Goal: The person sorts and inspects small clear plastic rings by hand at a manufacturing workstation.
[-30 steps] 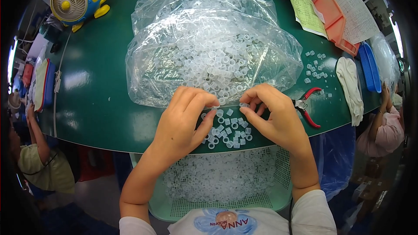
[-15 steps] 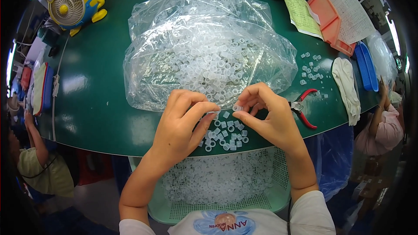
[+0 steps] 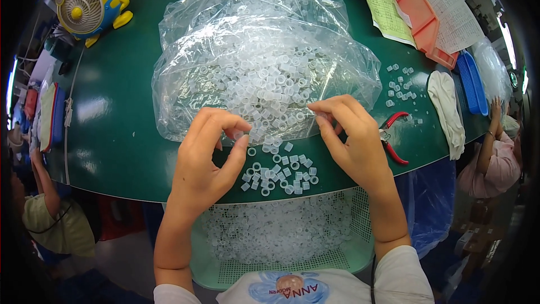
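Small translucent plastic rings lie in a loose pile (image 3: 281,171) near the table's front edge, between my hands. My left hand (image 3: 205,157) is left of this pile, its fingers curled and pinching one plastic ring (image 3: 238,134). To the right, my right hand (image 3: 354,141) hovers by the bag's front edge with its thumb and fingertips around a small translucent piece, seemingly another ring (image 3: 322,115), partly covered by the fingers. Ahead of both hands, a large clear plastic bag (image 3: 191,104) lies with its mouth toward me, and many rings spill forward from it.
Below the table edge a green mesh basket (image 3: 363,214) is filled with rings. Red-handled nippers (image 3: 396,160), scattered small pieces (image 3: 400,85) and a white glove (image 3: 446,110) lie at right. A yellow fan (image 3: 84,5) stands far left. Other people are at both sides.
My hands have moved apart from close together over the pile: the left one went left, the right one slightly right and away from me. More rings now lie at the bag's mouth.
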